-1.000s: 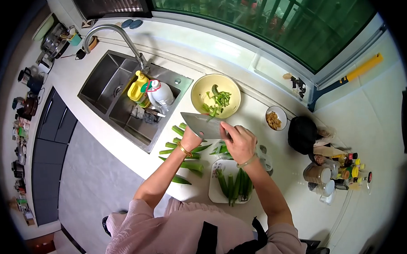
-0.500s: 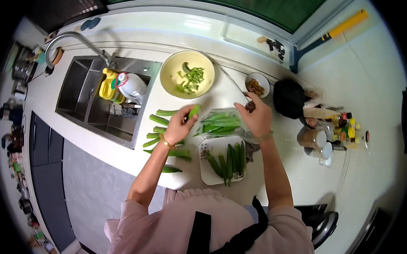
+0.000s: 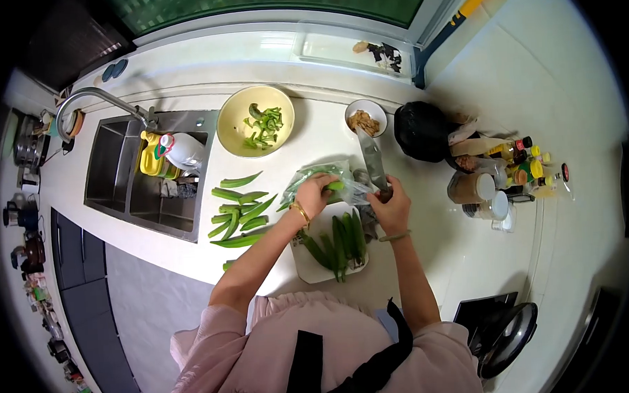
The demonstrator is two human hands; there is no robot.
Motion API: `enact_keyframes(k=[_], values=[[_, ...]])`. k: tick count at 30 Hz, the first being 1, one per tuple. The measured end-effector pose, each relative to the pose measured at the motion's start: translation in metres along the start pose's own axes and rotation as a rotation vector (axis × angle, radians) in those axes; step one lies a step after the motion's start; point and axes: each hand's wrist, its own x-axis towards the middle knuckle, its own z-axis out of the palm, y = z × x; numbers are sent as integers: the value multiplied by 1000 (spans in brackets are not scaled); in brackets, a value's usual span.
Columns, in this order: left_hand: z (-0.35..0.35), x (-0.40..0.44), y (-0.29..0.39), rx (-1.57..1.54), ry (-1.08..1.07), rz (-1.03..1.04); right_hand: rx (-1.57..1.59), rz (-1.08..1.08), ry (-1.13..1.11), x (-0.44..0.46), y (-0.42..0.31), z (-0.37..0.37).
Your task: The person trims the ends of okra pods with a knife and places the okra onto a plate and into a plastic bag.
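My right hand (image 3: 392,209) is closed round the handle of a knife, whose broad blade (image 3: 373,160) points up and away toward a small bowl. Closed in a pinch, my left hand (image 3: 314,195) has a green okra pod (image 3: 335,186) at its fingertips, over a clear plastic bag (image 3: 334,169) with more okra inside. Just below lies a white tray (image 3: 310,271) with several whole okra pods (image 3: 340,243). Left of my left hand, loose okra (image 3: 240,211) is spread on the counter. A cream bowl (image 3: 224,134) holds okra stem ends.
A steel sink (image 3: 110,197) with bottles (image 3: 184,151) in it is at the left. Beyond the knife stands a small white bowl (image 3: 379,113) of brown food. A black bag (image 3: 421,132), jars (image 3: 491,205) and seasoning bottles (image 3: 524,163) crowd the right side.
The view has shifted, moving the scene left. My left hand has moved right, closer to the knife, with okra in its fingers. The knife blade has turned to point more directly away from me.
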Motion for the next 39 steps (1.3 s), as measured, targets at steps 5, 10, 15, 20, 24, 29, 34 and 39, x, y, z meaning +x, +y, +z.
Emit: enact_keyframes(k=[5,10,15,20,24,29,34,39], values=[[-11,-4,0,88,-17,32,89,-23,-17,5,-1,-2],[-17,-5,-1,149,-20,102,41,-36,-29,2,-7,-7],[-18,-6,3,222,-51,66,358,52,-98,3,-8,-3],[-23,-7,6,212,-96,110,583,236,-151,10,-25,-7],[-31,-15,10,225,-104,168,603,220,-145,10,-26,-8],[-29,-29,-12,178,-161,249,571,243,-115,10,-19,-7],[-17,-20,3,191,-27,282,544,232,-109,9,-28,-7],[-35,-42,-9,273,-55,44,565,259,-93,11,-18,-7]])
